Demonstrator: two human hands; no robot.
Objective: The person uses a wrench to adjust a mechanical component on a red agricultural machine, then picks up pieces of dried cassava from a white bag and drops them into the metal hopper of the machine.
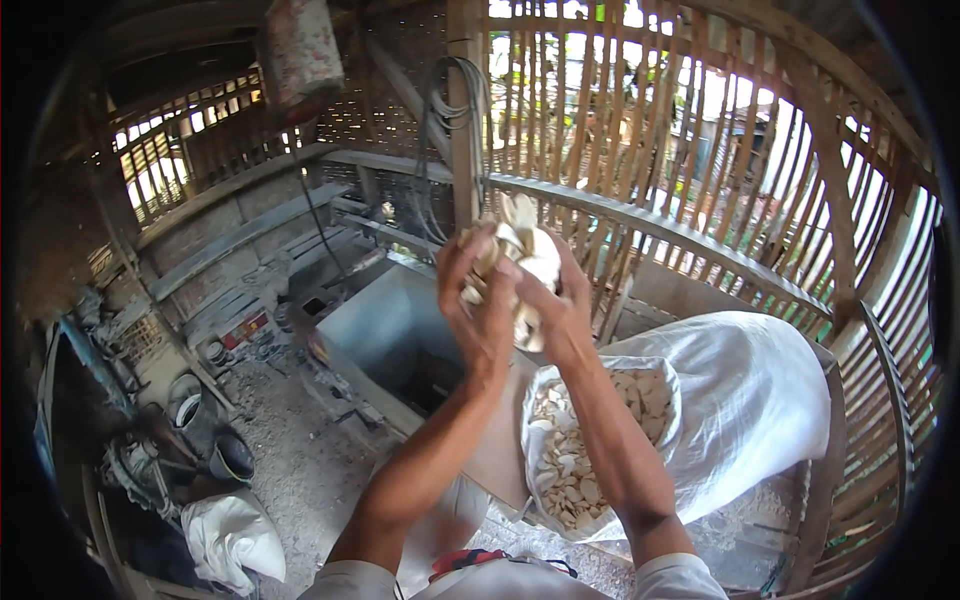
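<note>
Both hands are raised in front of me, cupped together around a heap of pale dried chips (540,258). My left hand (468,285) wraps the heap from the left, its fingers curled in. My right hand (560,300) closes on it from the right, fingers pointing toward the left hand. Under my right forearm lies a white woven sack (750,410) on its side, its mouth open toward me and full of similar chips (570,475). Just left of the hands and lower down is a large open light-blue hopper (375,315); its deep inside is dark.
A wooden post with coiled hose (455,100) stands beyond the hands. A slatted bamboo wall (640,130) runs along the right. At the lower left are a dark bucket (232,458), a crumpled white sack (235,535) and machine parts (140,470). A stained block-shaped container (300,55) hangs overhead.
</note>
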